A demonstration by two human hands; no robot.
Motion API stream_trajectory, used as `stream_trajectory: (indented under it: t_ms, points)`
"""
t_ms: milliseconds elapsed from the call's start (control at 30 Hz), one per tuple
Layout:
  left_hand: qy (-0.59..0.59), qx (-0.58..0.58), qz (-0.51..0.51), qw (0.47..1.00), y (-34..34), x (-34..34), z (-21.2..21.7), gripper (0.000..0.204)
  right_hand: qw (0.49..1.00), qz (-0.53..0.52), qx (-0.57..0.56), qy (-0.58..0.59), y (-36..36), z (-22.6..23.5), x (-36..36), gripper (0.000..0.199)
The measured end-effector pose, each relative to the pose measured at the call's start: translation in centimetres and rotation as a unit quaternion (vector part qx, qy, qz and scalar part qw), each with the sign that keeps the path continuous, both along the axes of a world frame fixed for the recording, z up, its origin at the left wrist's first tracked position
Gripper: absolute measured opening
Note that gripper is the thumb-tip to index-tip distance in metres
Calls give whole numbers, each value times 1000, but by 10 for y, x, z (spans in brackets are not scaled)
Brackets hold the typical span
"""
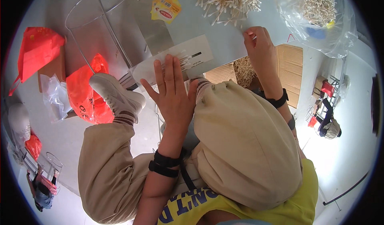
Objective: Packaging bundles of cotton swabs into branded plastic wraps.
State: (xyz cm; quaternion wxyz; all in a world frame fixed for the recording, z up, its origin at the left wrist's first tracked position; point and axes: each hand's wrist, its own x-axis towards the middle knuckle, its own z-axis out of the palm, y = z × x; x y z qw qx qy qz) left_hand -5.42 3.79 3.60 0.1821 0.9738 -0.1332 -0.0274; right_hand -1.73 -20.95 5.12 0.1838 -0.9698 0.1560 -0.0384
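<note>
My left hand (174,99) lies flat with its fingers spread on a clear and white plastic packet (203,48) at the near edge of the grey tabletop. Several cotton swabs (185,59) show beside its fingertips, in or under the clear film. My right hand (260,43) is over the table edge to the right, thumb and fingertips pinched together. A tiny white bit shows at that pinch, too small to name. Beyond it, a loose heap of cotton swabs (230,1) covers the far middle of the table.
Yellow and orange cards (166,10) lie left of the heap. A clear bag (340,33) of swabs sits at the far right. Below the table is an open cardboard box (290,71) with more swabs. Red bags (90,95) and a metal frame (110,15) stand left. Other people work in the distance.
</note>
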Motion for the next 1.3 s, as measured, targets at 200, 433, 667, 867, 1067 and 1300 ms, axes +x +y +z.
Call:
stream_trajectory:
  t_ms: [200,433,667,867,1067,1300]
  points:
    - [2,-26,15,1000,1,-5,-2,66,999,16,-2,36,4,14,-18,9]
    - [12,-35,19,999,0,-7,-4,66,971,164,175,-15,27,27,4,9]
    - [1,-27,31,999,-4,-10,-9,70,935,337,92,-57,59,12,41,13]
    - [9,-36,37,999,-6,-12,-11,75,889,442,69,-98,79,1,46,18]
    - [12,-10,30,999,-5,-8,-5,75,915,372,111,-110,67,13,31,15]
    - [15,2,15,1000,-3,-6,-3,72,991,116,11,-67,6,22,15,19]
